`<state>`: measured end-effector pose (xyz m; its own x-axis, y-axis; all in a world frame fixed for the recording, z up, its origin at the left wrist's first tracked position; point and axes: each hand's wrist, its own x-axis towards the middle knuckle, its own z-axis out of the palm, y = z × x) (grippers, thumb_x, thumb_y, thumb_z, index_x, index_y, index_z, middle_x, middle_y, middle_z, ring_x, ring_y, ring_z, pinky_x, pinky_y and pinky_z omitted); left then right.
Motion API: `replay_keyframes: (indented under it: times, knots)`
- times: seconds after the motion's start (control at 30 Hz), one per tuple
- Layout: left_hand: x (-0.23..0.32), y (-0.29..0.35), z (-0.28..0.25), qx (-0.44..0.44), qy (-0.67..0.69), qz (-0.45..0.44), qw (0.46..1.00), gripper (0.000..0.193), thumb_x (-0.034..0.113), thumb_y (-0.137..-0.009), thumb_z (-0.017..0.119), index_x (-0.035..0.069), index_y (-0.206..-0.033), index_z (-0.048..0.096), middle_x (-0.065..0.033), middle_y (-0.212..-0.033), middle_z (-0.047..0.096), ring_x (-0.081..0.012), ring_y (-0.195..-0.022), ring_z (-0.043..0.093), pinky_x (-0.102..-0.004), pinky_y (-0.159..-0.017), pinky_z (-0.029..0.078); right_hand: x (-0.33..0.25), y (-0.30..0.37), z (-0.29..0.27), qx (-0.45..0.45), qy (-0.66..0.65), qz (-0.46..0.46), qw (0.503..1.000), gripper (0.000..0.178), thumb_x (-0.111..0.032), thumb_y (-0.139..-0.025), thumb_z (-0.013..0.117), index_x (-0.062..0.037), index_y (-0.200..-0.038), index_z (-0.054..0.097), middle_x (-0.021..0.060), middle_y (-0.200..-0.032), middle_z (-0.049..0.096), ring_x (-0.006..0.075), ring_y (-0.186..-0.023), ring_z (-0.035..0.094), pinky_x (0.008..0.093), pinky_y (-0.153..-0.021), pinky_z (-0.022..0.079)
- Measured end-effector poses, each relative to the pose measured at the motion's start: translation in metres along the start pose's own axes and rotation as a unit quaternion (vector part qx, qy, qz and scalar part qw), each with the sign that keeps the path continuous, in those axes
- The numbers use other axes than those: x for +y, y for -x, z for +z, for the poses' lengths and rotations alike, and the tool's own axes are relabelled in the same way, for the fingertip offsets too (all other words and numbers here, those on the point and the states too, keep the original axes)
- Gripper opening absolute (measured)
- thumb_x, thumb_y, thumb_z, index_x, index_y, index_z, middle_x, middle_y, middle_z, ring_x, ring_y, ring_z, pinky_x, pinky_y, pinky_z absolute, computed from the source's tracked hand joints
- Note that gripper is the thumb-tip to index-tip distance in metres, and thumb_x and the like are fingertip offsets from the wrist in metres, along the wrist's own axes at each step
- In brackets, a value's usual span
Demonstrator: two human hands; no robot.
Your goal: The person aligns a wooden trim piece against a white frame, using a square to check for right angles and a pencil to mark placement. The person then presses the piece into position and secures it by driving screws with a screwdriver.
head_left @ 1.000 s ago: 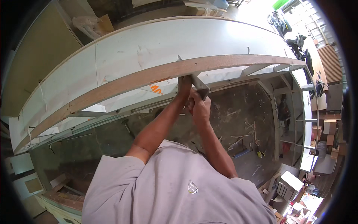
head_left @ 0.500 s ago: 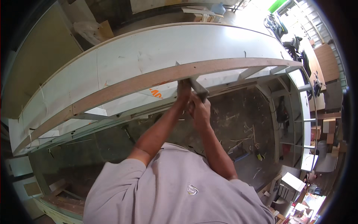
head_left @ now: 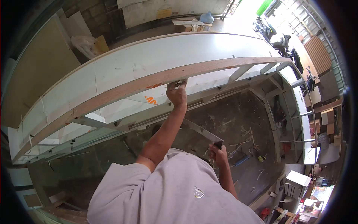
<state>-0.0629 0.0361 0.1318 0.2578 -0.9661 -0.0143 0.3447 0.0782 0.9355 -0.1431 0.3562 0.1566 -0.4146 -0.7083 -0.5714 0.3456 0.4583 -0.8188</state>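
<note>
A long curved wooden rail (head_left: pixel 141 79) spans in front of me, part of a white-panelled frame. At its underside, near the middle, is my left hand (head_left: pixel 176 94), raised with its fingers curled together. What they pinch, if anything, is too small to make out. Lower down and to the right, my right hand (head_left: pixel 220 154) is closed around the dark handle of a hand saw (head_left: pixel 203 131). Its flat metal blade points up and to the left, apart from the rail, over the floor inside the frame.
White panel (head_left: pixel 123 69) runs behind the rail, with short cross struts (head_left: pixel 240 72) between. Wood scraps, a blue tool (head_left: pixel 242 161) and a hammer-like tool (head_left: pixel 128 146) lie on the floor (head_left: pixel 108 160). A blue water jug (head_left: pixel 207 17) stands beyond the frame.
My right hand has come down and right with the saw, away from the rail and from my left hand. The left hand stays at the rail's underside, its fingers now plainer to see.
</note>
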Motion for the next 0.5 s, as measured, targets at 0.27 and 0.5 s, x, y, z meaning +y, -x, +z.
replay_keyframes:
  times: [0.27, 0.5]
  knots:
    - [0.015, 0.021, 0.0, 0.004, 0.126, -0.074, 0.989, 0.002, 0.002, -0.081, 0.076, 0.002, -0.079, 0.075, -0.0047, -0.076, 0.071, -0.0092, -0.067, 0.06, -0.0291, -0.065, 0.048, 0.039, 0.035, -0.038, 0.066, -0.042, -0.007, 0.997, 0.029, -0.022, -0.089, 0.069, -0.0128, -0.069, 0.051, -0.0044, -0.056, 0.043, 0.0078, -0.044, 0.04, 0.0273, -0.043, 0.036]
    - [-0.018, 0.066, -0.092, -0.452, -0.167, -0.125, 0.868, 0.026, 0.024, -0.093, 0.068, 0.002, -0.079, 0.072, -0.002, -0.072, 0.068, -0.0086, -0.064, 0.058, -0.0285, -0.06, 0.047, 0.033, 0.048, -0.051, 0.127, -0.045, -0.005, 0.991, 0.029, -0.022, -0.088, 0.069, -0.0127, -0.068, 0.051, -0.0039, -0.056, 0.043, 0.0091, -0.043, 0.041, 0.0281, -0.043, 0.037]
